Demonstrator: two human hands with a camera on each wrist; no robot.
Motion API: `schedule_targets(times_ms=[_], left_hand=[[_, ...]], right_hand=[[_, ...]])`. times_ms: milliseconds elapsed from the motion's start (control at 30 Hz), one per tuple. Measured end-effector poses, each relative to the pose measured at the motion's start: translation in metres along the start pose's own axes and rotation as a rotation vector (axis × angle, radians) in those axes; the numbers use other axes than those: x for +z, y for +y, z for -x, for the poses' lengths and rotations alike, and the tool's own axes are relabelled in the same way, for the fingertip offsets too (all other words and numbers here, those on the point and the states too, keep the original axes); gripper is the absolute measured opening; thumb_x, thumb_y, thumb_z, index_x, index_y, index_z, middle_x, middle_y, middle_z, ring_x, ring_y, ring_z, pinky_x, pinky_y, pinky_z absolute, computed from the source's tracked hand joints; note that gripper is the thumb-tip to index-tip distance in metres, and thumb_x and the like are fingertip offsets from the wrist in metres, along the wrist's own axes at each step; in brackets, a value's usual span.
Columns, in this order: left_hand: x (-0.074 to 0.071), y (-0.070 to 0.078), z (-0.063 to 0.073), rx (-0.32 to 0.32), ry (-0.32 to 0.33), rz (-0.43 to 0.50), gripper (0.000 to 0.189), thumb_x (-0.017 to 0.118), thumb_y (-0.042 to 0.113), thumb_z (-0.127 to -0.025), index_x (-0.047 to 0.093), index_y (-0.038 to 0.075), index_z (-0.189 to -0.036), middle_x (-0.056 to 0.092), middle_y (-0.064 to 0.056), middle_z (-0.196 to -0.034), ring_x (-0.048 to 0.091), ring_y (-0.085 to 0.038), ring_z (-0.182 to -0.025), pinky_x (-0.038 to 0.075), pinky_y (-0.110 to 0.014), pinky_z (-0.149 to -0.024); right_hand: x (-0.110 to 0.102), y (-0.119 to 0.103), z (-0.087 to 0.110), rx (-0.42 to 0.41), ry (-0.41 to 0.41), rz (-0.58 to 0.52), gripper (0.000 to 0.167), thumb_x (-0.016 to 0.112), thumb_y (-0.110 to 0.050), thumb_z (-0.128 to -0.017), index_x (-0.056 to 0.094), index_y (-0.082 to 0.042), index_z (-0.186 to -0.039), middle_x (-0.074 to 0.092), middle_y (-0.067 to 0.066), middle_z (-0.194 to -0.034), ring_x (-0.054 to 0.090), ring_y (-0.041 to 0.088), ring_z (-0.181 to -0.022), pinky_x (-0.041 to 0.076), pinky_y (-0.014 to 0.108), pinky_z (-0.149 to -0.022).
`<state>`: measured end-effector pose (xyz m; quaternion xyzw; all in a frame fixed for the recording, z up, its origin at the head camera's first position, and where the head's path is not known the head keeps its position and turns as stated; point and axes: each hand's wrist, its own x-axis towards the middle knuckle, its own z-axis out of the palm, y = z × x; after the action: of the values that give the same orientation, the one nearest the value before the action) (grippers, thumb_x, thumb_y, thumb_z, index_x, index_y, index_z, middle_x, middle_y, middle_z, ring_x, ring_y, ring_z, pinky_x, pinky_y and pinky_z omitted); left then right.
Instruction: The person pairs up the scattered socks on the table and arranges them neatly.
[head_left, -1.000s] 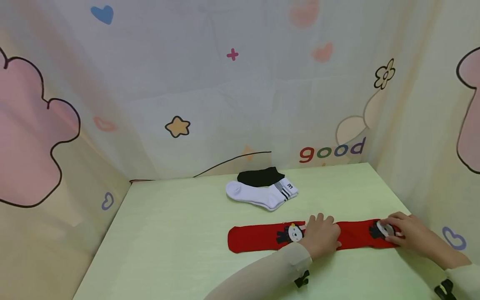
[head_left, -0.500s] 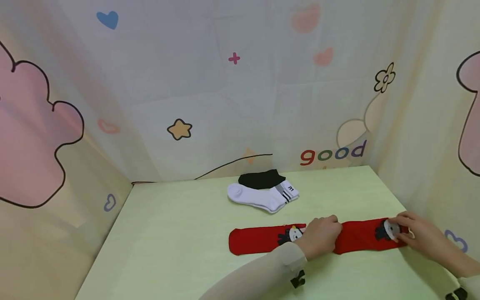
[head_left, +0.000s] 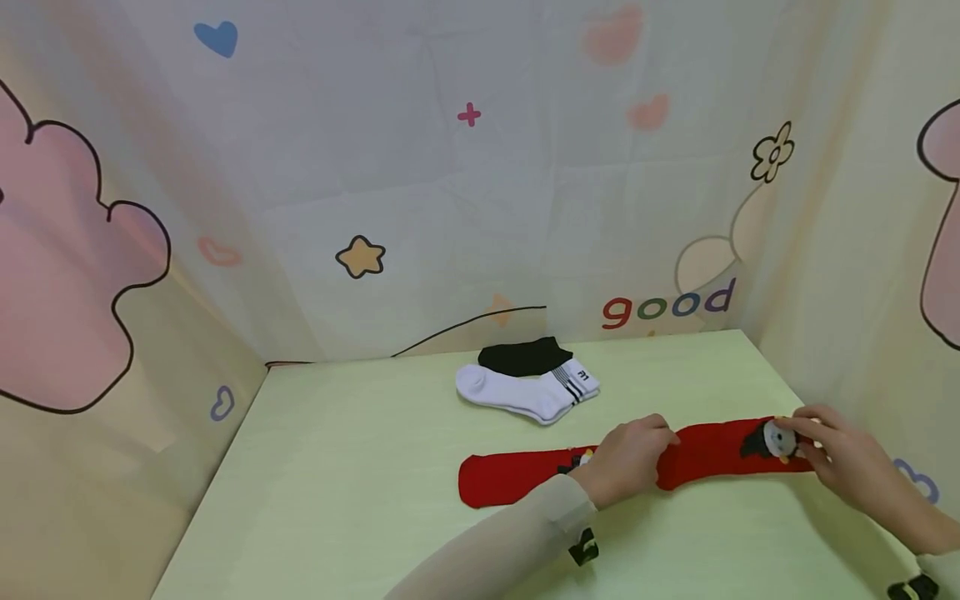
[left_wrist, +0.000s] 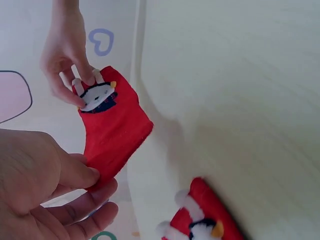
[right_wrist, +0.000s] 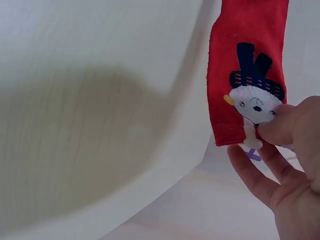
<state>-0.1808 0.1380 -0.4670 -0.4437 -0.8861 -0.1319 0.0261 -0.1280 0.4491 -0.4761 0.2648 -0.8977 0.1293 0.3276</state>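
A red sock (head_left: pixel 712 450) with a white-faced cartoon figure is stretched between both hands, lifted off the table. My left hand (head_left: pixel 626 458) pinches its toe end, thumb on top, as the left wrist view shows. At the cuff, my right hand (head_left: pixel 847 454) pinches the fabric beside the figure's face, its thumb over the front in the right wrist view. A second red sock (head_left: pixel 510 479) with the same figure lies flat to the left. Its cuff end is behind my left hand and sleeve in the head view.
White socks (head_left: pixel 517 393) with black stripes lie farther back on the pale green table (head_left: pixel 322 483). Behind them, partly covered, is a black sock (head_left: pixel 521 358). A printed curtain (head_left: pixel 420 183) encloses the back and sides.
Both hands have raised the right-hand red sock off the table. The left hand has shifted left and the right hand slightly up. The other red sock stays in place.
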Motion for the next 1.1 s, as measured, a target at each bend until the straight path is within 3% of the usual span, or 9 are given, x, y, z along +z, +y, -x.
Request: schedule_targets(times_ms=[33,67,167,400,467,533,600,700,1100], left_hand=[[-0.001,-0.002,0.001,0.002,0.009,0.004,0.042,0.08,0.018,-0.089,0.071,0.019,-0.13,0.064,0.009,-0.121,0.057,0.001,-0.102,0.046,-0.008,-0.088],[-0.002,-0.004,0.002,0.001,0.018,0.011,0.04,0.078,0.016,-0.091,0.071,0.019,-0.13,0.064,0.008,-0.121,0.058,0.0,-0.102,0.046,-0.008,-0.089],[-0.005,-0.009,0.005,-0.012,0.038,0.042,0.038,0.074,0.011,-0.093,0.071,0.018,-0.13,0.064,0.008,-0.123,0.058,0.0,-0.103,0.046,-0.009,-0.09],[-0.021,-0.016,0.015,-0.067,0.058,0.095,0.044,0.078,0.008,-0.089,0.07,0.018,-0.131,0.063,0.007,-0.125,0.059,-0.003,-0.104,0.047,-0.009,-0.09],[-0.025,-0.018,0.017,-0.079,0.062,0.101,0.046,0.079,0.007,-0.088,0.069,0.018,-0.132,0.063,0.006,-0.126,0.059,-0.004,-0.105,0.047,-0.009,-0.089],[-0.028,-0.02,0.02,-0.088,0.069,0.107,0.046,0.079,0.006,-0.088,0.069,0.018,-0.132,0.063,0.006,-0.126,0.06,-0.004,-0.105,0.047,-0.009,-0.089],[-0.03,-0.023,0.023,-0.087,0.082,0.106,0.045,0.078,0.005,-0.089,0.07,0.017,-0.131,0.064,0.006,-0.125,0.06,-0.005,-0.105,0.047,-0.008,-0.088],[-0.033,-0.027,0.027,-0.081,0.099,0.097,0.043,0.077,0.005,-0.089,0.07,0.016,-0.131,0.064,0.005,-0.125,0.061,-0.005,-0.105,0.047,-0.008,-0.088],[-0.041,-0.045,0.044,-0.102,0.096,0.081,0.042,0.077,0.006,-0.089,0.071,0.014,-0.131,0.065,0.003,-0.123,0.06,-0.008,-0.108,0.048,-0.012,-0.092]], right_hand=[[0.0,-0.001,-0.002,-0.005,0.011,0.0,0.009,0.063,-0.003,-0.099,0.071,0.001,-0.1,0.059,0.015,-0.098,0.05,0.012,-0.06,0.036,0.015,-0.049],[0.001,-0.001,-0.003,-0.012,0.024,-0.002,0.027,0.052,-0.017,-0.106,0.071,0.001,-0.1,0.059,0.016,-0.098,0.05,0.012,-0.06,0.036,0.015,-0.049],[0.001,-0.004,-0.009,-0.021,0.048,-0.002,0.059,0.031,-0.041,-0.107,0.072,0.0,-0.101,0.058,0.015,-0.1,0.051,0.013,-0.06,0.038,0.014,-0.049],[0.001,-0.009,-0.02,-0.023,0.073,-0.024,0.07,0.027,-0.051,-0.105,0.073,0.001,-0.102,0.058,0.014,-0.104,0.052,0.019,-0.067,0.04,0.013,-0.051],[0.001,-0.012,-0.023,-0.021,0.067,-0.018,0.065,0.028,-0.047,-0.106,0.073,0.0,-0.103,0.059,0.015,-0.105,0.053,0.021,-0.071,0.042,0.013,-0.054],[0.0,-0.015,-0.026,-0.014,0.057,-0.006,0.036,0.051,-0.027,-0.106,0.074,-0.001,-0.104,0.06,0.015,-0.105,0.054,0.022,-0.074,0.045,0.012,-0.056],[0.0,-0.019,-0.029,-0.003,0.042,0.006,0.014,0.07,-0.003,-0.092,0.074,-0.001,-0.105,0.06,0.014,-0.106,0.056,0.024,-0.076,0.047,0.012,-0.059],[0.0,-0.025,-0.033,0.005,0.03,0.018,0.052,0.079,0.018,-0.057,0.074,-0.003,-0.105,0.06,0.013,-0.106,0.057,0.024,-0.077,0.048,0.012,-0.061],[0.007,-0.043,-0.049,-0.008,0.023,-0.041,0.059,0.082,0.021,-0.055,0.075,-0.003,-0.108,0.063,0.01,-0.105,0.059,0.025,-0.082,0.045,0.004,-0.073]])
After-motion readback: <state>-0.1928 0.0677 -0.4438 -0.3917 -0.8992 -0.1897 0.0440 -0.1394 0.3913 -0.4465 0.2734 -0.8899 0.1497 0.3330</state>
